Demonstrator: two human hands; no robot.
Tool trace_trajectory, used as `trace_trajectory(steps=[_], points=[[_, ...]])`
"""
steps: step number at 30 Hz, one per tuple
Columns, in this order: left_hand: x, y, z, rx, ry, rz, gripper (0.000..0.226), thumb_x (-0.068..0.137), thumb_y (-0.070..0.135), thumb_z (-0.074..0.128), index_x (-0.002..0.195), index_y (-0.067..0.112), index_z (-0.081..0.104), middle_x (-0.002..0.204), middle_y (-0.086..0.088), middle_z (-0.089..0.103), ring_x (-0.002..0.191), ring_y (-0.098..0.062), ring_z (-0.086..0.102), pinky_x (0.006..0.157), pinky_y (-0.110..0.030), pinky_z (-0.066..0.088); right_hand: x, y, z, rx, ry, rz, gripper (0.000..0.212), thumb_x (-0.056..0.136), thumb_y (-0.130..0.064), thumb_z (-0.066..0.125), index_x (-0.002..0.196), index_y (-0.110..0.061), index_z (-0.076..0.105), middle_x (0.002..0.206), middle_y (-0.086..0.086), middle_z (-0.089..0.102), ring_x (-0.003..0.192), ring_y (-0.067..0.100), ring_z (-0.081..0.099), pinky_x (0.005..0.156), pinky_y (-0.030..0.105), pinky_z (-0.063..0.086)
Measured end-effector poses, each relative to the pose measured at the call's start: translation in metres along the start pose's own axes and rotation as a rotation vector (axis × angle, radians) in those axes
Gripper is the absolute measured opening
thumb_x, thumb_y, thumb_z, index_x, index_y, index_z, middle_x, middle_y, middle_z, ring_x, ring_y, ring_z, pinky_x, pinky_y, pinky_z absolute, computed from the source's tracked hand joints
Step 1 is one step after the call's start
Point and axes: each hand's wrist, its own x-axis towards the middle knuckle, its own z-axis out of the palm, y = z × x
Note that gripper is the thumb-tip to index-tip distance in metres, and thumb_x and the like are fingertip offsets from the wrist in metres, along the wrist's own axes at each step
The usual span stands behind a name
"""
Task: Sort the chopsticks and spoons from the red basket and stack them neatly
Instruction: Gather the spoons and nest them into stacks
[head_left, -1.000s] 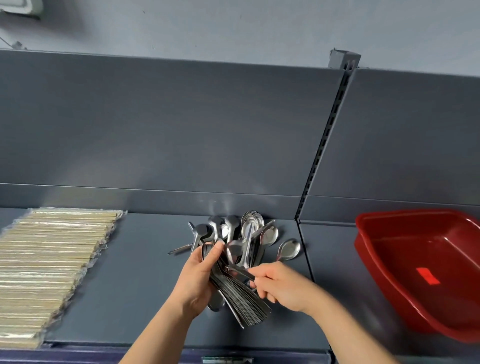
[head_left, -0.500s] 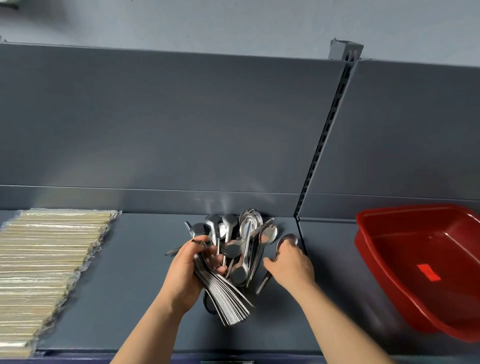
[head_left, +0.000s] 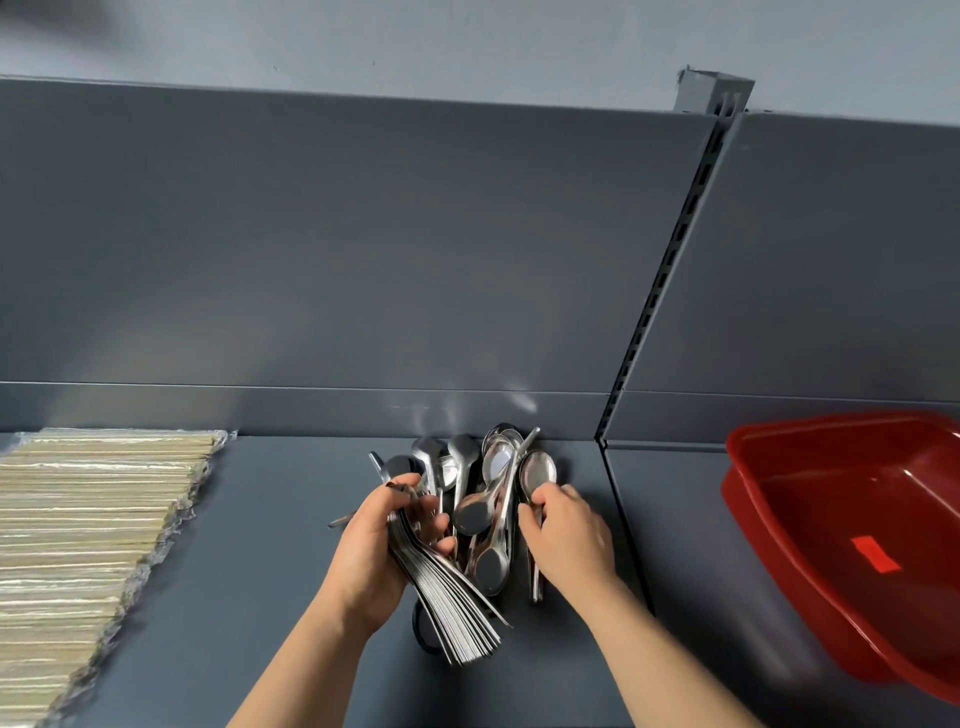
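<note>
**Q:** How far along is the sorting?

**A:** The red basket (head_left: 740, 460) looks empty, and the wrapped chopsticks (head_left: 78, 545) lie stacked at the left of the shelf (head_left: 260, 519). The loose spoons (head_left: 467, 462), heaped by the back panel, are still to be stacked.

**Q:** And the hands?

**A:** The left grip (head_left: 374, 551) is clamped on a fanned bundle of nested spoons (head_left: 452, 618). The right grip (head_left: 566, 540), just beside it, pinches a single spoon (head_left: 537, 470) at the heap's right edge.

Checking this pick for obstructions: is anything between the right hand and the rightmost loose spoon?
Nothing visible. The right hand pinches the rightmost spoon at the edge of the loose pile.
</note>
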Motion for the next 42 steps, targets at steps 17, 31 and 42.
trace_trajectory(steps=[17, 31, 42], points=[[0.002, -0.002, 0.008, 0.074, -0.051, -0.010, 0.016, 0.099, 0.010, 0.048, 0.113, 0.006, 0.055, 0.090, -0.019, 0.071, 0.079, -0.035, 0.068, 0.061, -0.043, 0.058, -0.023, -0.005, -0.036, 0.642, -0.129, 0.042, 0.016, 0.089, -0.010, 0.061, 0.078, -0.021, 0.060, 0.057, -0.002, 0.062, 0.048, 0.008, 0.058, 0.045, 0.024, 0.045], [-0.005, -0.008, 0.004, 0.238, -0.105, 0.040, 0.039, 0.082, -0.005, 0.066, 0.117, 0.012, 0.057, 0.088, -0.014, 0.067, 0.076, -0.027, 0.063, 0.064, -0.035, 0.058, -0.046, -0.030, -0.012, 0.634, -0.516, -0.137, 0.033, 0.075, -0.024, 0.072, 0.108, -0.028, 0.073, 0.094, -0.015, 0.060, 0.078, 0.004, 0.064, 0.077, 0.021, 0.053], [-0.002, -0.001, 0.014, 0.242, -0.212, 0.071, 0.042, 0.082, 0.005, 0.066, 0.122, 0.010, 0.053, 0.095, -0.017, 0.068, 0.092, -0.026, 0.070, 0.068, -0.035, 0.058, -0.038, -0.026, -0.022, 0.844, -0.586, -0.084, 0.030, 0.074, -0.014, 0.072, 0.096, -0.034, 0.073, 0.091, -0.005, 0.075, 0.074, 0.007, 0.068, 0.075, 0.026, 0.056]])
